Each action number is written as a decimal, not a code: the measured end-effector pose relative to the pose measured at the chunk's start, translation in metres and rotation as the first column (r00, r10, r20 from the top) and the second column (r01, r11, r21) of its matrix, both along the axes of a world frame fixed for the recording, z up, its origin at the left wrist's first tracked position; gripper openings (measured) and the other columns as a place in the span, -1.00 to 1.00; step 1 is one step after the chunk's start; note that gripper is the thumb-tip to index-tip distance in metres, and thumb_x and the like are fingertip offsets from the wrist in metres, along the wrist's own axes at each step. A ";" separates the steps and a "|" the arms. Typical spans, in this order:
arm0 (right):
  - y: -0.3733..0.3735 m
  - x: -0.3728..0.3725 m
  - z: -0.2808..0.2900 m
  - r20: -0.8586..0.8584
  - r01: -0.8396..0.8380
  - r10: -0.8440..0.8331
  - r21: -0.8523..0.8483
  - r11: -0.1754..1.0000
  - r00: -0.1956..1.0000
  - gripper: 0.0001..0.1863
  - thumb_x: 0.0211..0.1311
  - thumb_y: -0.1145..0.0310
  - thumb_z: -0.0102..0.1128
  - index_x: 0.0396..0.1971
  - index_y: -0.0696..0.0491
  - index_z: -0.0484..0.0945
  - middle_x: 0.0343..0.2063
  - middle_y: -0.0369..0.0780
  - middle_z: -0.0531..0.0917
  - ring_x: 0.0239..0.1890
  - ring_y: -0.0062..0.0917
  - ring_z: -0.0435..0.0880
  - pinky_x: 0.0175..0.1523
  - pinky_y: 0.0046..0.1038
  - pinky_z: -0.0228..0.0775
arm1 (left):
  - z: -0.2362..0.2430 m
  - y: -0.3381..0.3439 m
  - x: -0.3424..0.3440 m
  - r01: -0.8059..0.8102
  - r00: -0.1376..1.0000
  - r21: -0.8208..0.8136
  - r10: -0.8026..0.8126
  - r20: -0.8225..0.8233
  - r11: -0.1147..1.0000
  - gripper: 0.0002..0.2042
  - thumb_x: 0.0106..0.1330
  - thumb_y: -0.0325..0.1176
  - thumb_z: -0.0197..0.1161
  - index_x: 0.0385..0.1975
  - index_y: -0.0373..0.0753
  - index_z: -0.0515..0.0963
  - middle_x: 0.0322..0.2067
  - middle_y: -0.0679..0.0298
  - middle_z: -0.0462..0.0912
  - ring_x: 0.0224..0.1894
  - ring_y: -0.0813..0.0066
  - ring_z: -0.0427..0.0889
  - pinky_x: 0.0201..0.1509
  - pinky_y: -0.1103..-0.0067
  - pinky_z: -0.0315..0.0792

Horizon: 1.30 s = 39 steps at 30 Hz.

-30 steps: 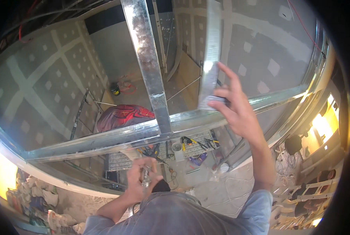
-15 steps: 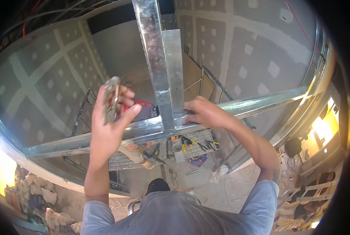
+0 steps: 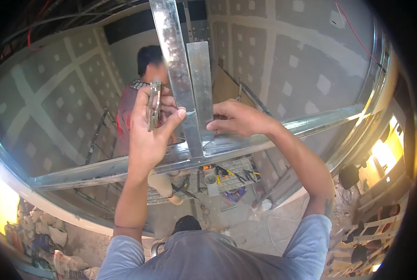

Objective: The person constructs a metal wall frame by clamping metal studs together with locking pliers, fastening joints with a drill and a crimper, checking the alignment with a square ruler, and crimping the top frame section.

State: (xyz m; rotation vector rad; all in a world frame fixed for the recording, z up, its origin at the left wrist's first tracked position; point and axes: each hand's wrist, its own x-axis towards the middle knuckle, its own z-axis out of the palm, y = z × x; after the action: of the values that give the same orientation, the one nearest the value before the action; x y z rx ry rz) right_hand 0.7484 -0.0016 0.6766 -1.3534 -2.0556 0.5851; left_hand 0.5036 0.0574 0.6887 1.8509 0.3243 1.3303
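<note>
My left hand [image 3: 149, 135] is closed around a worn metal tool like a pair of pliers [image 3: 154, 105], held upright between palm and fingers. Its thumb reaches toward the tall galvanized metal stud [image 3: 176, 60], which stands on the horizontal metal track [image 3: 166, 156]. Just right of that stud is a shorter, flat grey metal piece [image 3: 199, 84]. My right hand [image 3: 239, 120] pinches this piece's right edge near its lower end; the fingertips behind it are partly hidden.
Beyond the frame stands another person [image 3: 127, 109]. Below the track, a scaffold plank [image 3: 236, 170] bears several hand tools and a pale container [image 3: 211, 185]. Patched plasterboard walls [image 3: 292, 70] enclose the far side. At lower left lie piled bags [image 3: 45, 228].
My left hand has moved right with the tool, closer to the stud. My right hand has risen slightly, and the short metal piece has turned and shifted left. The other person has straightened into view.
</note>
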 end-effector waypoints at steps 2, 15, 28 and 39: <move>-0.002 -0.002 0.002 0.007 0.003 -0.003 0.000 1.000 1.000 -0.71 0.40 0.32 0.28 -0.13 0.27 0.59 -0.42 -0.13 0.70 -0.30 -0.51 0.74 -0.17 -0.43 0.53 | -0.001 0.003 -0.001 -0.016 1.000 0.019 0.016 -0.021 1.000 -0.58 0.25 -0.54 0.40 0.06 -0.32 0.38 -0.18 0.30 0.60 -0.23 0.65 0.58 -0.08 0.63 0.44; -0.010 -0.014 0.001 -0.006 0.073 -0.072 0.065 0.995 0.997 -0.72 0.39 0.32 0.29 -0.27 0.29 0.59 -0.49 -0.06 0.70 -0.42 -0.44 0.78 -0.31 -0.41 0.51 | 0.038 0.041 -0.003 0.022 0.988 0.234 -0.056 0.143 0.972 -0.51 0.22 -0.37 0.51 0.06 -0.36 0.43 0.15 0.08 0.51 -0.12 0.56 0.61 -0.02 0.55 0.50; 0.007 -0.008 -0.007 -0.176 0.037 -0.028 0.046 0.998 0.984 -0.71 0.40 0.37 0.28 -0.39 0.30 0.47 -0.56 -0.14 0.61 -0.46 -0.52 0.75 -0.36 -0.44 0.52 | 0.056 0.047 0.009 0.122 0.991 0.137 -0.128 0.031 0.983 -0.44 0.18 -0.34 0.56 0.08 -0.40 0.41 0.03 0.15 0.57 0.02 0.49 0.62 -0.02 0.59 0.48; 0.003 -0.010 -0.017 -0.241 0.060 -0.050 0.034 0.998 0.969 -0.75 0.43 0.42 0.24 -0.36 0.31 0.48 -0.58 -0.21 0.59 -0.48 -0.64 0.67 -0.34 -0.49 0.54 | 0.053 0.044 0.011 0.144 0.987 0.081 -0.149 0.065 0.986 -0.39 0.17 -0.32 0.56 0.14 -0.32 0.36 0.00 0.16 0.48 -0.19 0.55 0.59 -0.31 0.59 0.64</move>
State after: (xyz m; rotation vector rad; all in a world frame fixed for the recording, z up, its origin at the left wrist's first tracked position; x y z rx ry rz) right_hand 0.7388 0.0013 0.6598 -1.2463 -1.8205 0.6453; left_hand 0.5150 0.1016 0.7413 1.8470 0.0992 1.3192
